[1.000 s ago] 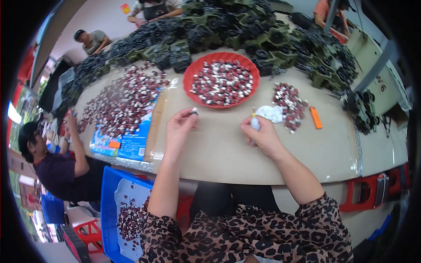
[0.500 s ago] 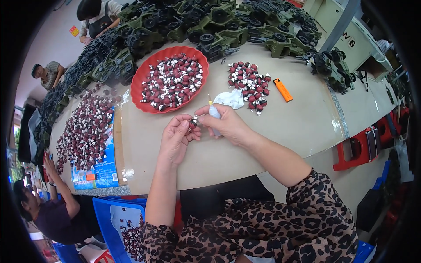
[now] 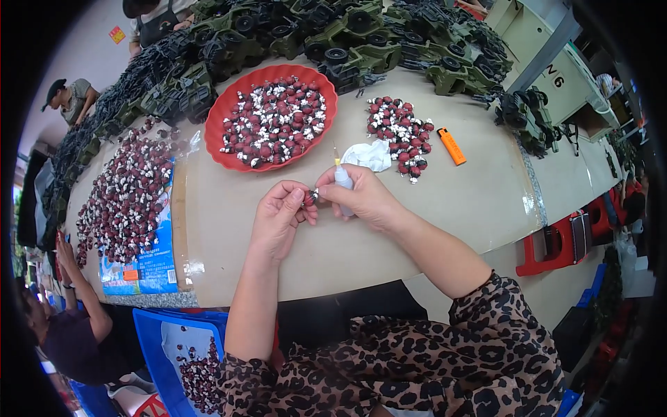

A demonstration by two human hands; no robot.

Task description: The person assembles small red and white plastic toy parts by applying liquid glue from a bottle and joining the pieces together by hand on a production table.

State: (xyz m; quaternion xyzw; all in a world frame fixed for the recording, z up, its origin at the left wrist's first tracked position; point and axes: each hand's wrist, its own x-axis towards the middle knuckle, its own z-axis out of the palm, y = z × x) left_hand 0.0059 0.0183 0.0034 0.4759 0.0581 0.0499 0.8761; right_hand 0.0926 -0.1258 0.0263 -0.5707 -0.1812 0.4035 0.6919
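My left hand (image 3: 279,217) is closed, pinching a small dark red and black ball-shaped piece (image 3: 310,197) between thumb and fingers. The thumb and forefinger of my right hand (image 3: 368,198) meet the white end of that piece. Tucked in the same right hand is a needle-tip squeeze bottle (image 3: 343,178), pale and translucent with a yellow collar, its needle pointing up. A crumpled white tissue (image 3: 368,156) lies just beyond the right hand. Right of it is a small pile of similar red, black and white pieces (image 3: 401,135).
A red scalloped bowl (image 3: 212,142) of these pieces stands ahead; a larger heap (image 3: 130,198) covers blue packaging (image 3: 154,267) at left. An orange lighter (image 3: 452,146) lies right. Green toy vehicles (image 3: 361,55) line the far side. A blue crate (image 3: 149,347) sits below; co-workers are at left.
The view has shifted slightly. My hands stay together on the ball-shaped piece, which has turned a little between the fingers. The bottle remains in my right hand.
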